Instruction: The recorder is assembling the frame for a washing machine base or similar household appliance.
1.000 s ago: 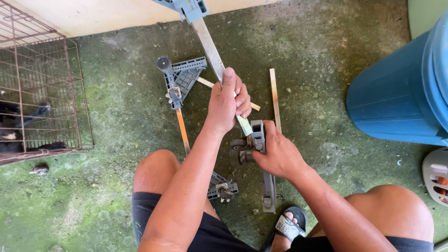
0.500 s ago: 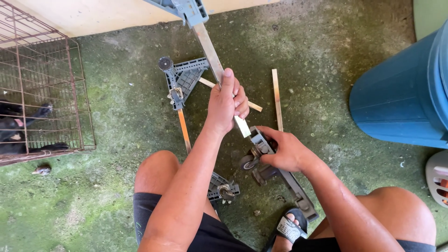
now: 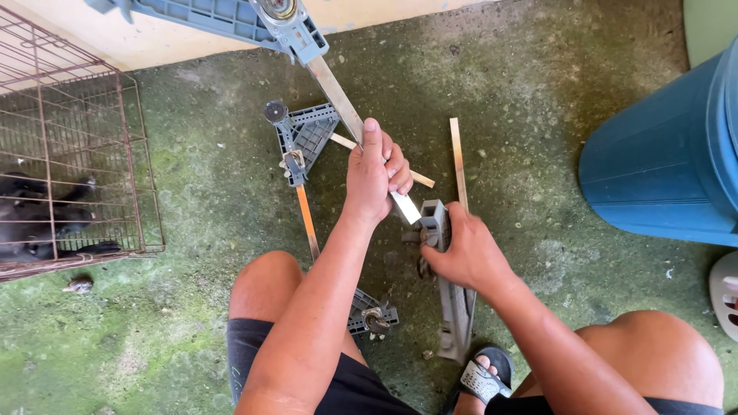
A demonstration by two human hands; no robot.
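the left hand (image 3: 371,175) wraps its fingers tight round a flat metal bar (image 3: 338,96) slanting from the floor's far edge down to the grey caster bracket (image 3: 436,224), which the right hand (image 3: 463,252) grips just below the bar's tip

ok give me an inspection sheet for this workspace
surface: rough concrete floor, green with moss.
job's things: flat metal bar with a grey plastic corner bracket at its far end; grey caster bracket at its near end.
clutter: two more grey brackets on a bar, loose wooden slat.
hands: left hand grips the metal bar; right hand holds the caster bracket.
cables: nothing seen.
surroundings: wire cage with a dark animal inside, blue barrel, sandal.
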